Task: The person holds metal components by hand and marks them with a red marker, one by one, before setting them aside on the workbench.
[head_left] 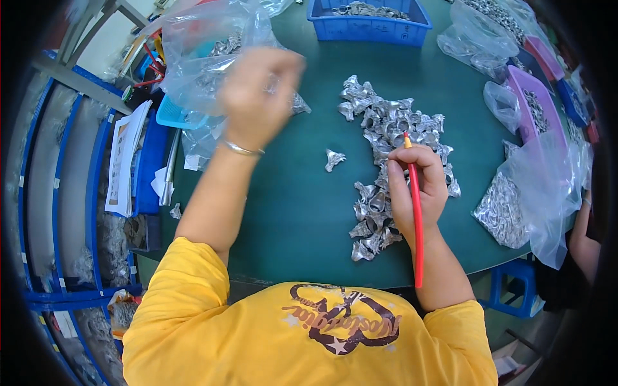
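My right hand [418, 186] grips a long red pen-like tool [417, 225] with a yellow section near its tip. That tip points into a spread pile of shiny silver metal castings [373, 119], shaped like chunky rings, and the hand rests over the pile's right side. Smeared by motion, my left hand [261, 93] hangs above the clear plastic bag [187, 38] at the far left; whether its fingers hold anything cannot be made out. One single silver casting [334, 160] lies apart on the green table [290, 212], between my hands.
A blue bin [370, 32] of metal pieces stands at the far side. To the right are a purple bin [524, 103] and a bag of silver parts [505, 209]. Papers [125, 161] stand at the left, beside blue shelving [55, 167]. Another person's arm [582, 238] shows far right.
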Demonstrator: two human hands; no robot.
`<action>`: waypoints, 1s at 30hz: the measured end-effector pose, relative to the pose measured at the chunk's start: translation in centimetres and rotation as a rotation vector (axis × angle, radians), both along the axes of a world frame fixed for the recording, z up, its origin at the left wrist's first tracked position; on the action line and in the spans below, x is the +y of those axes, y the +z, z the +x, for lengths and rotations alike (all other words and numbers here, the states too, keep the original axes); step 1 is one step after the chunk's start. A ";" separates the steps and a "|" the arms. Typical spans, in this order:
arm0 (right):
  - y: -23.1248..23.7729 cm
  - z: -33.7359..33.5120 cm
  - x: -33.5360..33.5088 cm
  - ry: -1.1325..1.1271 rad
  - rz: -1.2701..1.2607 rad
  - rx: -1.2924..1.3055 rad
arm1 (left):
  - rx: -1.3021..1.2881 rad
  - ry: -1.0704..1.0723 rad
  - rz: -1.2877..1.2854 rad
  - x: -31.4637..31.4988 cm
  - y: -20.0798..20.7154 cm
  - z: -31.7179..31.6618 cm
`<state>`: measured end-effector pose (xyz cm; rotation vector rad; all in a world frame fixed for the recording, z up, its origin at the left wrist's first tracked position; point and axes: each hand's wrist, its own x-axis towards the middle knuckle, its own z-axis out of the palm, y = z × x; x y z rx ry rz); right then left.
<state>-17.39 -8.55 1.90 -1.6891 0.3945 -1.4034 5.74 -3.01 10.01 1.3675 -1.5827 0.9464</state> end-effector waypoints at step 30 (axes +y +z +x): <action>-0.9 0.4 1.0 0.228 0.061 0.258 | 0.928 -0.604 0.530 6.4 -9.0 -8.5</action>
